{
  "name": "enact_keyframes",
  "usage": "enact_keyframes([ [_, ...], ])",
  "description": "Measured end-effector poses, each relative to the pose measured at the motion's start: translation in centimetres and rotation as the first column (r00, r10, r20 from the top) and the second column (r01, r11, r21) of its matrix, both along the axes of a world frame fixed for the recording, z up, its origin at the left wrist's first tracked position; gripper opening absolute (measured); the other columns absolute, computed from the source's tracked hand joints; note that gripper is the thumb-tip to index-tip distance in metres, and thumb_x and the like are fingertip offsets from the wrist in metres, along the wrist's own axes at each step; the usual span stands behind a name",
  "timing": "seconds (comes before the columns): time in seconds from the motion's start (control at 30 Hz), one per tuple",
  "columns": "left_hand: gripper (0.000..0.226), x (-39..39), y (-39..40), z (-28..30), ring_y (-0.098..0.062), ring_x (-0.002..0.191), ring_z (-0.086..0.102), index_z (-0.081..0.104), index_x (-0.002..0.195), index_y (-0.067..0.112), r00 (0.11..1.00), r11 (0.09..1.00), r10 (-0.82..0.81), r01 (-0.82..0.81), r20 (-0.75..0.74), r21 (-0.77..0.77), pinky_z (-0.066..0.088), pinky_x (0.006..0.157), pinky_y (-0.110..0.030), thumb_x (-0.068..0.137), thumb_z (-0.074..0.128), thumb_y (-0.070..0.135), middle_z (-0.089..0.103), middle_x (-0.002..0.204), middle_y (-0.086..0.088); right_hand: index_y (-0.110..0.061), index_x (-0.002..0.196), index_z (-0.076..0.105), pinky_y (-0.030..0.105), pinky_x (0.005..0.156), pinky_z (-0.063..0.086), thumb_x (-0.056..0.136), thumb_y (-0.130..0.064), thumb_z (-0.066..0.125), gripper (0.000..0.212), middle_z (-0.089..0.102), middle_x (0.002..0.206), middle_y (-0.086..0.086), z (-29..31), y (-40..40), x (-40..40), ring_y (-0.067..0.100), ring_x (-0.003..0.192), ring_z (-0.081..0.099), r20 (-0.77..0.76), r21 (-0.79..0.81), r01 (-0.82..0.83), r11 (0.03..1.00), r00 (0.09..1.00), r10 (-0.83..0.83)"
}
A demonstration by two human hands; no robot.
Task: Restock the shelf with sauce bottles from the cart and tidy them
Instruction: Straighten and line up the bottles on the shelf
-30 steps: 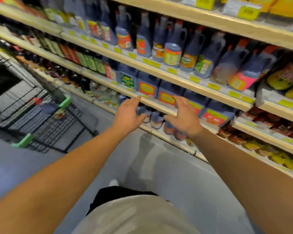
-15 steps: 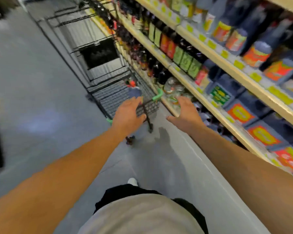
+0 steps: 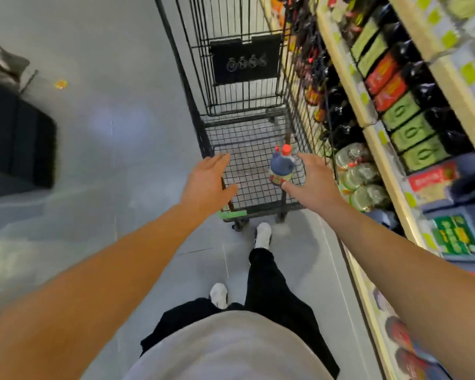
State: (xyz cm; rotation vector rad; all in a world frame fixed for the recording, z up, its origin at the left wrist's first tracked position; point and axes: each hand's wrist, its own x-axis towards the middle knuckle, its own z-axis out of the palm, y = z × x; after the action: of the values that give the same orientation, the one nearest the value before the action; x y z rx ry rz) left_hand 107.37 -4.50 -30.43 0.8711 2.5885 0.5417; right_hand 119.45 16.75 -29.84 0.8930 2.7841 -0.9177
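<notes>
A black wire cart (image 3: 203,133) stands in the aisle ahead of me, alongside the shelf (image 3: 373,133) on the right. In the cart's near basket stand sauce bottles (image 3: 281,167) with red caps and dark blue bodies. My right hand (image 3: 311,179) reaches over the cart with fingers straight, just to the right of the bottles, thumb close to the label. My left hand (image 3: 207,179) hovers open over the cart's near left corner, holding nothing.
The shelf holds dark bottles with green and red labels (image 3: 401,105), clear jars (image 3: 359,176) lower down and blue jugs (image 3: 455,193). A dark bin (image 3: 17,138) sits on the grey floor at left. My feet in white shoes (image 3: 262,235) stand right behind the cart.
My view has swung left from the shelf to the cart. Both hands left the shelf's bottles and now reach out over the cart's basket, which is much nearer.
</notes>
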Motion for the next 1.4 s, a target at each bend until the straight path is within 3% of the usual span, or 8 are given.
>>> enact_keyframes([
  [0.2, 0.073, -3.5, 6.2, -3.0, -0.027, 0.144, 0.022, 0.025, 0.151, 0.020, 0.993, 0.994, 0.077, -0.070, 0.085, -0.082, 0.016, 0.117, -0.033, 0.090, 0.061, 0.038, 0.026, 0.156, -0.008, -0.014, 0.139, 0.042, 0.021, 0.091, 0.028, 0.079, -0.026, 0.075, 0.070, 0.044, 0.137, 0.009, -5.2, 6.8, -5.9, 0.025, 0.125, 0.043, 0.093, -0.115, -0.052, 0.992, 0.994, 0.063],
  [0.4, 0.073, -5.9, 11.6, -6.6, -0.028, 0.143, 0.025, 0.027, 0.150, 0.019, 0.983, 0.987, 0.115, -0.097, 0.146, -0.125, 0.016, 0.118, -0.036, 0.089, 0.063, 0.036, 0.031, 0.154, -0.010, -0.017, 0.138, 0.045, 0.032, 0.099, 0.037, 0.081, -0.028, 0.070, 0.063, 0.047, 0.137, 0.008, -11.2, 11.2, -10.7, 0.028, 0.123, 0.047, 0.220, -0.137, -0.091, 0.986, 0.968, 0.120],
  [0.57, 0.075, -7.0, 13.9, -9.5, -0.029, 0.143, 0.024, 0.025, 0.151, 0.022, 0.975, 0.978, 0.122, -0.086, 0.187, -0.190, 0.020, 0.119, -0.040, 0.088, 0.063, 0.038, 0.030, 0.155, -0.010, -0.026, 0.129, 0.055, 0.024, 0.086, 0.038, 0.084, -0.017, 0.066, 0.047, 0.062, 0.118, 0.002, -15.5, 12.1, -12.1, 0.023, 0.108, 0.057, 0.190, -0.233, -0.140, 0.962, 0.964, 0.186],
  [0.73, 0.075, -7.0, 14.5, -9.8, -0.029, 0.144, 0.023, 0.023, 0.151, 0.024, 0.973, 0.973, 0.101, -0.053, 0.206, -0.225, 0.022, 0.118, -0.043, 0.088, 0.061, 0.040, 0.027, 0.156, -0.008, -0.022, 0.112, 0.060, 0.025, 0.078, 0.039, 0.085, -0.015, 0.065, 0.028, 0.065, 0.099, 0.000, -17.2, 11.6, -12.4, 0.021, 0.091, 0.057, 0.154, -0.216, -0.049, 0.975, 0.985, 0.083],
  [0.93, 0.077, -6.0, 13.7, -8.8, -0.030, 0.143, 0.026, 0.026, 0.150, 0.022, 0.979, 0.985, 0.062, -0.029, 0.195, -0.169, 0.023, 0.118, -0.043, 0.086, 0.064, 0.041, 0.031, 0.155, -0.009, -0.020, 0.114, 0.063, 0.015, 0.078, 0.037, 0.087, -0.014, 0.067, 0.028, 0.068, 0.108, 0.003, -13.7, 12.2, -10.6, 0.021, 0.101, 0.062, 0.084, -0.236, 0.131, 0.963, 0.990, -0.114],
  [1.1, 0.081, -4.7, 13.2, -6.5, -0.025, 0.143, 0.026, 0.024, 0.151, 0.026, 0.982, 0.992, -0.046, 0.067, 0.186, -0.106, 0.025, 0.117, -0.039, 0.084, 0.067, 0.042, 0.030, 0.155, -0.005, -0.027, 0.107, 0.065, 0.025, 0.078, 0.045, 0.084, -0.016, 0.068, 0.026, 0.064, 0.098, -0.007, -7.3, 11.2, -7.5, 0.014, 0.094, 0.058, -0.038, -0.250, 0.265, 0.931, 0.958, -0.283],
  [1.3, 0.089, -2.3, 11.7, -3.3, -0.026, 0.140, 0.032, 0.025, 0.151, 0.023, 0.937, 0.957, -0.291, 0.287, 0.191, 0.052, 0.033, 0.113, -0.042, 0.078, 0.075, 0.039, 0.030, 0.155, -0.005, -0.025, 0.100, 0.068, 0.041, 0.080, 0.056, 0.074, -0.024, 0.073, 0.026, 0.068, 0.095, -0.002, 0.5, 8.5, -0.7, 0.020, 0.091, 0.065, -0.194, -0.331, 0.496, 0.803, 0.797, -0.572],
  [1.4, 0.097, -0.5, 10.6, -1.8, -0.027, 0.136, 0.039, 0.021, 0.151, 0.025, 0.880, 0.908, -0.420, 0.403, 0.224, 0.118, 0.040, 0.107, -0.043, 0.074, 0.079, 0.037, 0.033, 0.154, -0.006, -0.014, 0.095, 0.067, 0.024, 0.059, 0.050, 0.074, -0.014, 0.070, 0.022, 0.064, 0.079, 0.003, 4.6, 6.2, 3.0, 0.009, 0.066, 0.060, -0.293, -0.445, 0.541, 0.714, 0.665, -0.687],
])
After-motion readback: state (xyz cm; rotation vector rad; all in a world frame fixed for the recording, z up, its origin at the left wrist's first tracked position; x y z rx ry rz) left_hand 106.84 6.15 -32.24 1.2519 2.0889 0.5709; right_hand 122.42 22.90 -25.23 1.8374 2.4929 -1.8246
